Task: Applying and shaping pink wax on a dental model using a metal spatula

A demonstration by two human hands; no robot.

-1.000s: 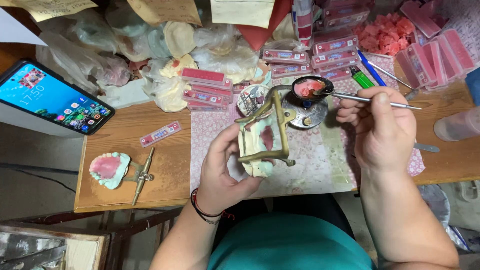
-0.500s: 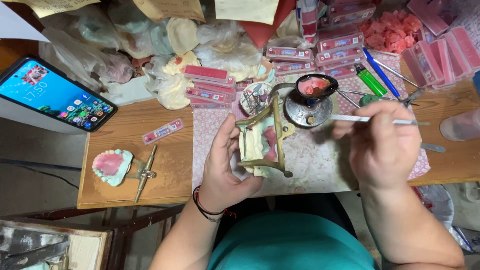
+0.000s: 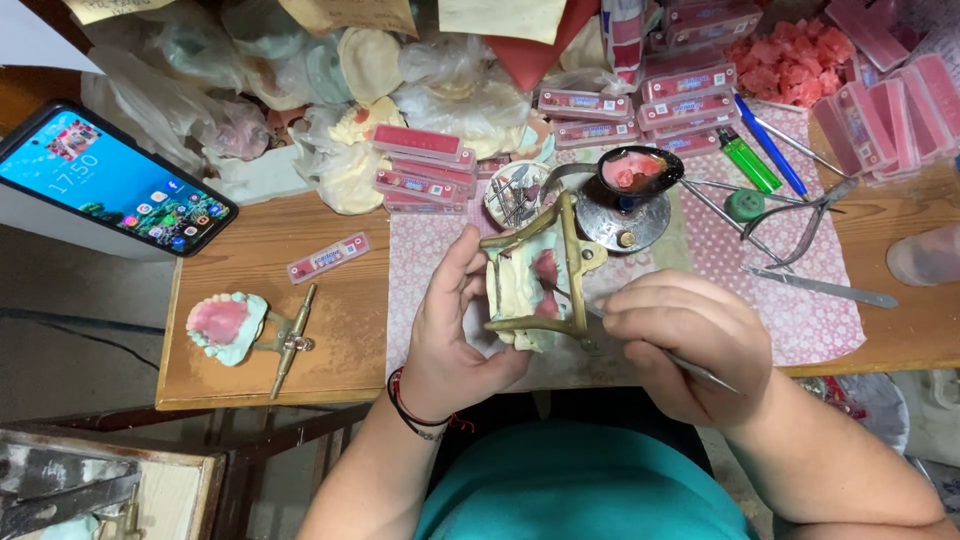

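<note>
My left hand grips a brass dental articulator that carries pale plaster casts with pink wax. My right hand is closed around a thin metal wax tool, and its tip meets the casts at the articulator's right side. Just behind the articulator stands a small metal burner with a spoon of melted pink wax on top.
A lit smartphone leans at the far left. A second cast on a brass frame lies on the wooden table. Pink tooth-card boxes, wax scraps, pliers, a knife and a green lighter crowd the back.
My right hand has come down from the wax spoon to the articulator, bringing the tool's tip to the casts. My left hand has turned the articulator slightly.
</note>
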